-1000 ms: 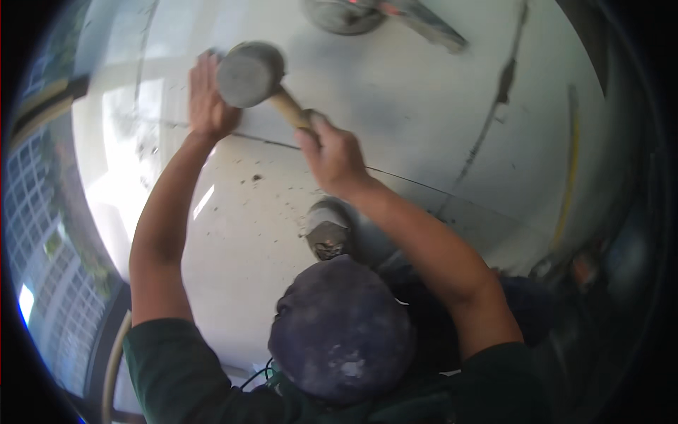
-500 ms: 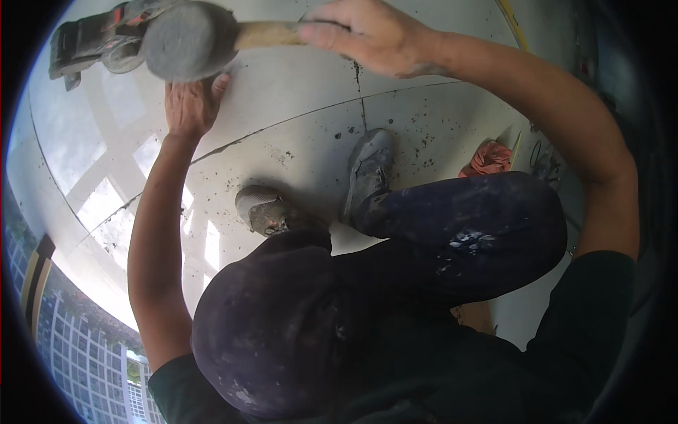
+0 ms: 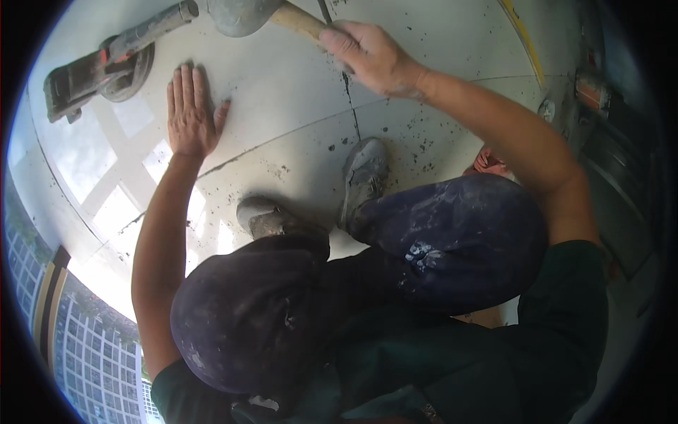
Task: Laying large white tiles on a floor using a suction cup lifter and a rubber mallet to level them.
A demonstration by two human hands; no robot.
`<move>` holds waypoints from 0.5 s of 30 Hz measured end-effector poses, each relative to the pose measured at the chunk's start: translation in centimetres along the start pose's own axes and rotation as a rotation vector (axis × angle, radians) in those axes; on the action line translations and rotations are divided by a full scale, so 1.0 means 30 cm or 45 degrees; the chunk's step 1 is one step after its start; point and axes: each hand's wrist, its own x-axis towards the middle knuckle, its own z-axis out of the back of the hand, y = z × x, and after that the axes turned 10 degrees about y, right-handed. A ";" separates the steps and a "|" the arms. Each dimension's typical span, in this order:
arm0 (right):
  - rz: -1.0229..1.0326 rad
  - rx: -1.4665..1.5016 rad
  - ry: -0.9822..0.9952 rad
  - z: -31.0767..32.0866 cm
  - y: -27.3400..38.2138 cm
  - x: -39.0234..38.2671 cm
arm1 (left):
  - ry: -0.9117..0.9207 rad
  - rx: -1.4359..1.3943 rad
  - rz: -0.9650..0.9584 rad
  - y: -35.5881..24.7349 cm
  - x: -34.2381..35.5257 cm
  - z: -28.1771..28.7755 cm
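My left hand [image 3: 191, 116] lies flat on a pale floor tile [image 3: 275, 92], fingers stretched out and thumb apart. Wrapped round the wooden handle of a mallet [image 3: 296, 20] is my right hand [image 3: 374, 60]. The mallet's thick grey head [image 3: 240, 13] is partly cut off by the upper edge of the picture, ahead and to the right of my left hand. It looks held above the tiles. Left of my left hand, a dark suction lifter [image 3: 120, 60] with a round cup and a long bar handle rests on the tile.
Dark joints [image 3: 247, 150] run between the tiles, with crumbs of dirt [image 3: 424, 145] scattered about. A reddish crumpled cloth or bag [image 3: 489, 162] shows behind my right forearm. A yellow strip [image 3: 524, 39] lies at the far right, near dark gear [image 3: 614, 162].
My right hand has swung the mallet away from over my left hand, to the right and farther off. The suction lifter's bar handle, hidden before, now shows. My left hand stays flat.
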 end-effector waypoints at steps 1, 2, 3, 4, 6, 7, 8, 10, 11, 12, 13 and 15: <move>0.026 -0.003 -0.014 -0.011 -0.018 0.004 | -0.008 -0.009 -0.012 0.002 -0.012 0.002; 0.020 -0.214 -0.061 -0.034 -0.064 0.006 | 0.057 0.033 0.013 -0.011 -0.005 -0.006; 0.027 -0.427 -0.115 -0.052 -0.124 0.030 | 0.119 0.056 0.022 -0.025 0.001 -0.010; -0.022 -0.501 -0.119 -0.076 -0.196 0.029 | 0.100 0.013 0.004 -0.039 0.008 -0.017; -0.126 -0.544 -0.044 -0.082 -0.211 0.027 | 0.130 -0.022 0.023 -0.059 -0.002 -0.011; -0.180 -0.509 0.030 -0.088 -0.171 0.023 | 0.180 -0.013 0.051 -0.065 -0.023 0.015; -0.163 -0.519 0.012 -0.086 -0.149 0.012 | 0.209 -0.039 0.042 -0.088 -0.027 0.034; -0.108 -0.364 0.046 -0.072 -0.115 0.002 | 0.309 -0.094 0.032 -0.136 -0.035 0.076; -0.088 -0.368 0.042 -0.068 -0.069 0.007 | 0.368 -0.110 0.038 -0.150 -0.048 0.100; -0.006 -0.339 0.019 -0.062 -0.022 0.017 | 0.397 -0.133 0.064 -0.152 -0.040 0.114; 0.064 -0.313 -0.011 -0.054 0.011 0.021 | 0.385 -0.126 0.061 -0.170 -0.021 0.137; 0.127 -0.302 -0.081 -0.088 -0.022 0.054 | 0.631 -0.027 0.142 -0.195 -0.003 0.190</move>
